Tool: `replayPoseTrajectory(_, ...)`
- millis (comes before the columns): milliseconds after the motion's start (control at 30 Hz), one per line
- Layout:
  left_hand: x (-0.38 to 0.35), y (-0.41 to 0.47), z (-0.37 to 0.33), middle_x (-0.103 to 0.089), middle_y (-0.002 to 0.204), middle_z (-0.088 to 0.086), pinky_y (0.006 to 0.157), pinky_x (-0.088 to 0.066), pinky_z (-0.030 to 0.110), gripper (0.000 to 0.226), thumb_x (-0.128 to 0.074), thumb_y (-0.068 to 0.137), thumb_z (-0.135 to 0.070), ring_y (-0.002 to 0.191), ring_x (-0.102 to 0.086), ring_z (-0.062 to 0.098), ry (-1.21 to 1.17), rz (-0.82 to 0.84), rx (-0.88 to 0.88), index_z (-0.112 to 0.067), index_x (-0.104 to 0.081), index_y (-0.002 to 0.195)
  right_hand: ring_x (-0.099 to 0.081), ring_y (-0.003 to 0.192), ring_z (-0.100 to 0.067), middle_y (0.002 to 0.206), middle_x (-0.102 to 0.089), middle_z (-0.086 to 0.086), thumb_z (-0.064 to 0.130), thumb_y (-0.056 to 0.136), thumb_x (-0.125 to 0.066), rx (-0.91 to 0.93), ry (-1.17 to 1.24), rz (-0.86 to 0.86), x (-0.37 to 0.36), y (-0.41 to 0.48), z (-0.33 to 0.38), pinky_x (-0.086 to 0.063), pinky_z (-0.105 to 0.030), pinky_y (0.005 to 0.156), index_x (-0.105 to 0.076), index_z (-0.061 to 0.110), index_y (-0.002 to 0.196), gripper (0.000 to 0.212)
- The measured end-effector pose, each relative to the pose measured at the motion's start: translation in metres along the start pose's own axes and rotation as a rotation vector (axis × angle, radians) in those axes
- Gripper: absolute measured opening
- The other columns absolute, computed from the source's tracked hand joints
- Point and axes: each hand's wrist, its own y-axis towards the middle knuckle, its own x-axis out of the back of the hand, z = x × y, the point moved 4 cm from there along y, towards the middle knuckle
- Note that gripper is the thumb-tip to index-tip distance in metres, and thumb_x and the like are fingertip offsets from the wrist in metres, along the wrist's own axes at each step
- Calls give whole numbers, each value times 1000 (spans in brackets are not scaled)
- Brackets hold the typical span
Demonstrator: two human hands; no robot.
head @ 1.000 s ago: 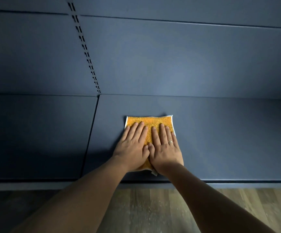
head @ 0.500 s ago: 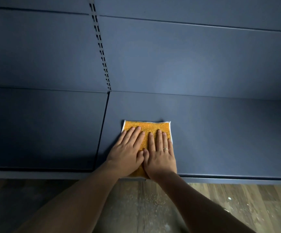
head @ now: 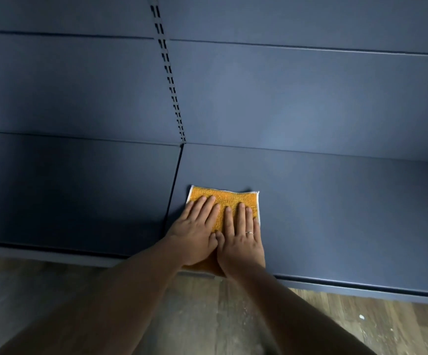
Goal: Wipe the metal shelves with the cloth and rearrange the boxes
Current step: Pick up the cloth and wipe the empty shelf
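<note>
The orange cloth (head: 227,202) lies flat on the blue metal shelf (head: 336,213), near its front edge. The left hand (head: 195,234) and right hand (head: 241,242) press it side by side, fingers straight, thumbs touching, gripping nothing.

Dark blue metal shelf (head: 336,213) with 1 orange cloth (head: 233,199) flat near its front edge

Looks like shop or stockroom. Slotted upright (head: 168,70): twin rows of bracket slots, store-gondola type. Blue back panels (head: 297,98) either side of upright. Metal shelves (head: 336,213) meet at seam below upright. Wood-plank floor (head: 361,326) beyond shelf edge, nearer camera than upright.
</note>
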Motion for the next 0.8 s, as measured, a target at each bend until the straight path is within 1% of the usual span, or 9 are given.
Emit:
replayPoseTrajectory(100,6,1,-10,26,165,10,125,10,46,74,-17,102,-43,152,25,24,-20,4,26,-7,15,158,34,148,-27,163,32,-10,55,89,24,41,-6,11,1,-1,-9,19,-44,120,25,19,156,76)
replayPoseTrajectory(233,-9,-2,-7,27,164,8,125,12,43,73,-10,99,-43,151,27,21,-97,-67,14,-9,17,158,-9,155,-31,168,-13,-13,53,108,-8,6,-30,-98,-6,-2,-8,-8,-46,120,-20,15,161,66)
replayPoseTrajectory(300,-16,-3,-2,25,165,8,125,10,42,75,0,94,-45,152,25,20,-89,-129,2,-10,16,158,-15,155,-33,167,-18,-14,52,108,-12,0,-61,-142,-11,0,-5,-12,-47,119,-25,14,160,65)
replayPoseTrajectory(400,-20,-7,1,24,165,9,126,7,43,79,8,88,-46,152,24,22,-105,-140,-22,-10,15,159,-4,156,-32,168,-8,-15,51,106,-5,-35,-68,-124,-13,2,1,-5,-47,121,-15,14,161,67)
replayPoseTrajectory(533,-17,-10,15,26,165,8,125,10,42,77,12,89,-46,151,26,22,-109,-143,-36,-11,18,158,25,152,-31,166,22,-12,54,102,5,-31,-61,-93,-13,3,17,9,-47,122,15,17,158,68)
replayPoseTrajectory(567,-18,-10,19,27,165,7,125,11,42,76,10,90,-46,151,26,21,-106,-143,-45,-12,18,158,25,152,-31,165,23,-12,54,103,5,-35,-55,-87,-15,4,19,9,-47,122,16,17,158,68)
replayPoseTrajectory(667,-17,-3,29,26,165,6,125,12,41,76,5,92,-47,152,25,21,-97,-173,-65,-13,17,159,2,156,-33,168,1,-15,53,106,-1,-52,-39,-134,-16,16,19,-3,-47,122,-7,15,162,68)
replayPoseTrajectory(700,-16,3,32,24,166,7,125,12,40,77,4,91,-47,152,24,20,-97,-180,-70,-13,16,159,1,156,-33,168,-1,-15,53,105,0,-44,-43,-146,-14,22,18,-2,-46,122,-8,15,162,68)
replayPoseTrajectory(800,-9,27,40,22,166,7,125,11,41,78,3,91,-48,153,22,20,-82,-195,-87,-13,14,159,26,152,-28,165,24,-11,56,95,15,-39,-28,-113,-4,42,13,14,-44,122,15,20,159,74)
